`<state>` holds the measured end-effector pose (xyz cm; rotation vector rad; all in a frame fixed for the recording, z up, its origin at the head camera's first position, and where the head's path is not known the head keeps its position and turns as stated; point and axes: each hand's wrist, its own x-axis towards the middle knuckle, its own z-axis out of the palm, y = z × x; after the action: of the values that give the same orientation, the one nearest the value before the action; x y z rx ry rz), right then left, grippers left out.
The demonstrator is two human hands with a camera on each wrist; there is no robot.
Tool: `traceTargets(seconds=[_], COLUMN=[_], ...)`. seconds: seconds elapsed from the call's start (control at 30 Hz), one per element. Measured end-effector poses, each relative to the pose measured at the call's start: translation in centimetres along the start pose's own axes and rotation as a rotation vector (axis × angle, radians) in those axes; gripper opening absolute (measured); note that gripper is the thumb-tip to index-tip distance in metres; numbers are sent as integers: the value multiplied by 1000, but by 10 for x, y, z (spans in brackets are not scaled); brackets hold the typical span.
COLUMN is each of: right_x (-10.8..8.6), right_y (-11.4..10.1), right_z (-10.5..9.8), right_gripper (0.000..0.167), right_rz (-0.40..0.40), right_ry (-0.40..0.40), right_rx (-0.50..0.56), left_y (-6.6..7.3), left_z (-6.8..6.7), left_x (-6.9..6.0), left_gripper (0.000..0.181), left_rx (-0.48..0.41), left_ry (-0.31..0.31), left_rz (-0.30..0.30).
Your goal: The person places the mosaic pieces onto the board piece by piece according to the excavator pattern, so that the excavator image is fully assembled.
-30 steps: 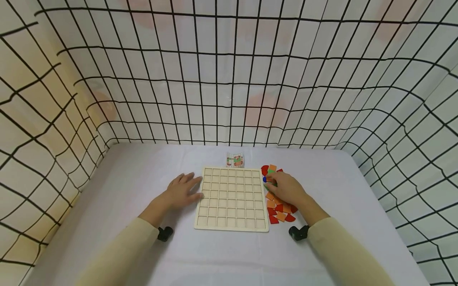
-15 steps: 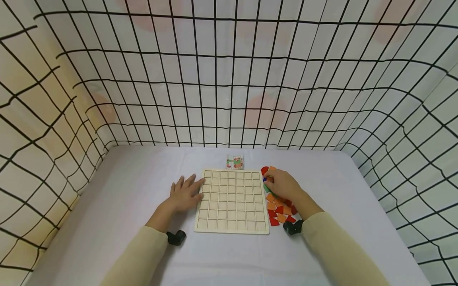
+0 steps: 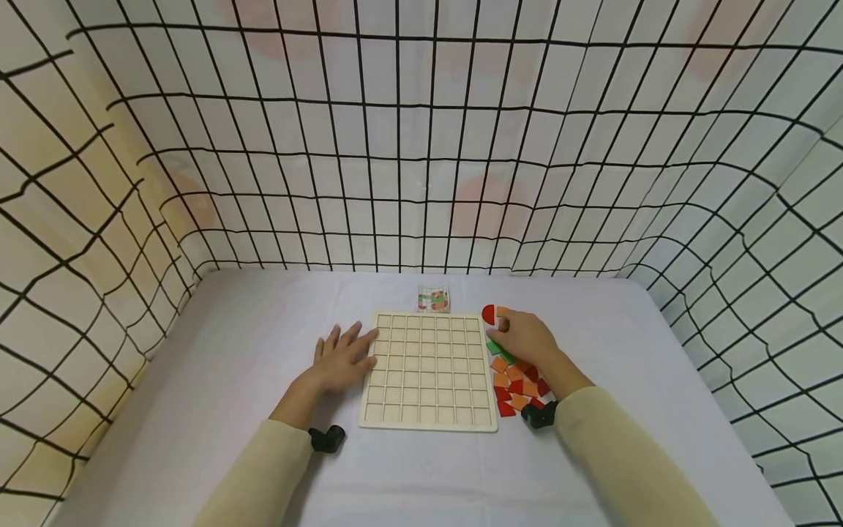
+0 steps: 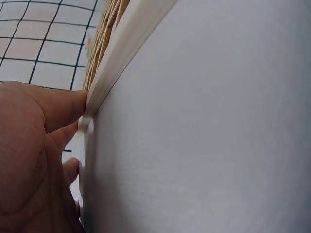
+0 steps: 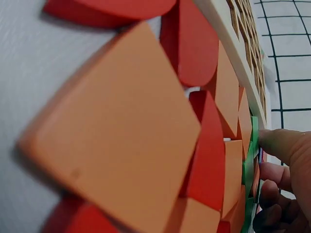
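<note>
A pale wooden board (image 3: 428, 371) with a grid of square recesses lies flat on the white table. My left hand (image 3: 342, 362) rests spread at its left edge, thumb and a fingertip touching the rim; in the left wrist view the thumb (image 4: 68, 107) meets the side of the board. My right hand (image 3: 525, 338) is over the pile right of the board, fingers curled, thumb and fingertips together. A sliver of a small blue piece (image 5: 261, 156) shows at these fingertips; the rest is hidden. Green tiles (image 3: 503, 356) lie just below the hand.
A red rounded tile (image 3: 488, 315) lies beyond the right hand. Orange tiles (image 3: 499, 364) and red tiles (image 3: 505, 408) crowd the board's right side, some overlapping. A small printed pattern card (image 3: 432, 298) lies behind the board. Black wire mesh (image 3: 421, 176) encloses the back and sides.
The right hand's fingers have closed at the blue piece, which no longer shows in the head view. The left hand has shifted slightly along the board's left edge.
</note>
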<state>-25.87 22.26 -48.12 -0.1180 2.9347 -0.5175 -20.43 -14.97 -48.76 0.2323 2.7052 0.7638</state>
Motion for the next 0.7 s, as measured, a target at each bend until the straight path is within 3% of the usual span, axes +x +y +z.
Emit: traceTargets(seconds=[0.17,0.4,0.7], right_x=[0,4,2], right_y=[1,6,6], right_z=[-1,-1,0], right_gripper=[32,26,28], right_rz=[35,-19,2], right_ry=[11,-2,18], right_rx=[26,78,85], left_y=[-1,0,-1], left_z=[1,0,2], left_x=[1,0,1], left_gripper=[61,60,61], left_rx=[7,11,-6], left_ry=[7,8,9], left_rz=[0,-2,-1])
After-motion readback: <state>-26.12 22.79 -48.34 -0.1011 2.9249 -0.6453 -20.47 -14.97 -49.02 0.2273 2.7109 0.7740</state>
